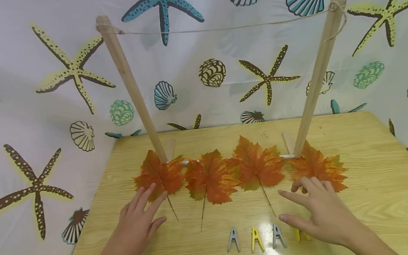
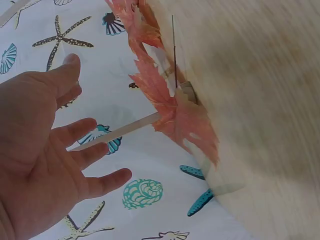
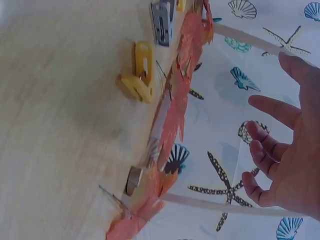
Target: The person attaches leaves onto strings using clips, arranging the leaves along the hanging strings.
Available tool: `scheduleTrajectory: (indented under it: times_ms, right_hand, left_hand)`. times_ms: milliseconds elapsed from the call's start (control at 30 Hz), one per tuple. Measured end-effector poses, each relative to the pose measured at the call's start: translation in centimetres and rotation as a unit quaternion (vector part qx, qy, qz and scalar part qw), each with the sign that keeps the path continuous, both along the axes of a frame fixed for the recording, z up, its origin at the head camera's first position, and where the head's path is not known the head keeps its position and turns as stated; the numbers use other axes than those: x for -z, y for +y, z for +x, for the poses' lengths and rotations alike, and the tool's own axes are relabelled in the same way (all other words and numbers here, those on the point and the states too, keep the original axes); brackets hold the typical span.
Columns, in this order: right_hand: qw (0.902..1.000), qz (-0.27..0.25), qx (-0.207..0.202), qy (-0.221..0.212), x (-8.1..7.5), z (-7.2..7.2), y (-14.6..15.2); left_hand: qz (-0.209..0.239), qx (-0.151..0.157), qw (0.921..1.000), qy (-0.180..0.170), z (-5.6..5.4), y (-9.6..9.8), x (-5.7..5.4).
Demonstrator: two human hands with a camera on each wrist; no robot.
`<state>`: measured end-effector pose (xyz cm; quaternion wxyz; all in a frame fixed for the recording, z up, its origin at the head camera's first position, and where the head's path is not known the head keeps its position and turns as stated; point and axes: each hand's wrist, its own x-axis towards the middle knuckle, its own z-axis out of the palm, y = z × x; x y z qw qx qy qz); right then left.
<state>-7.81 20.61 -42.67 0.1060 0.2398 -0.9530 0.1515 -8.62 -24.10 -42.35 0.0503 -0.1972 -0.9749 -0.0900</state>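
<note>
My left hand (image 1: pixel 139 218) has its fingers spread, fingertips overlapping the leftmost orange artificial maple leaf (image 1: pixel 164 175); nothing is in its grasp. On the right, my other hand (image 1: pixel 320 210) hovers with loosely bent fingers, its palm bare in the right wrist view. It is nearest the rightmost maple leaf (image 1: pixel 324 167), whose stem it hides, and partly covers a yellow clothespin (image 1: pixel 298 235). Two more leaves, one left of centre (image 1: pixel 212 175) and one right of centre (image 1: pixel 256 163), lie between with thin stems toward me. A grey clothespin (image 1: pixel 233 234), another yellow clothespin (image 1: pixel 255 234) and a second grey clothespin (image 1: pixel 276 230) line the front.
Behind the leaves stand a left wooden post (image 1: pixel 128 81) and a right wooden post (image 1: pixel 317 69), with twine (image 1: pixel 217 29) tied between their tops. A white rod (image 1: pixel 286 156) runs low between them. Patterned cloth (image 1: pixel 194 104) hangs behind the wooden table (image 1: pixel 376 177).
</note>
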Motion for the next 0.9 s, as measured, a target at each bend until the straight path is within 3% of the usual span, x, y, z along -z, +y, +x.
scheduleTrajectory:
  times_ms: [133,367,467,667,900]
  right_hand:
    - [0.9999,0.000,-0.012,0.006,0.3,0.4,-0.9]
    - [0.9988,-0.009,-0.043,0.019,1.4,1.2,-2.3]
    - [0.9984,-0.012,-0.053,0.016,1.9,1.5,-3.1]
    - [0.9982,-0.017,-0.049,0.030,2.6,2.1,-4.8]
    - [0.9933,-0.079,-0.051,0.068,3.5,2.7,-7.2]
  left_hand:
    - [0.001,0.003,1.0000,0.008,-0.2,0.0,0.5]
    - [-0.001,-0.006,0.9998,-0.020,-0.3,0.3,1.0]
    - [0.003,0.000,0.9999,-0.010,-0.3,0.2,1.3]
    - [0.011,0.041,0.9982,0.043,-0.6,-0.2,2.0]
    - [-0.004,0.038,0.9986,0.038,-1.3,0.0,2.3]
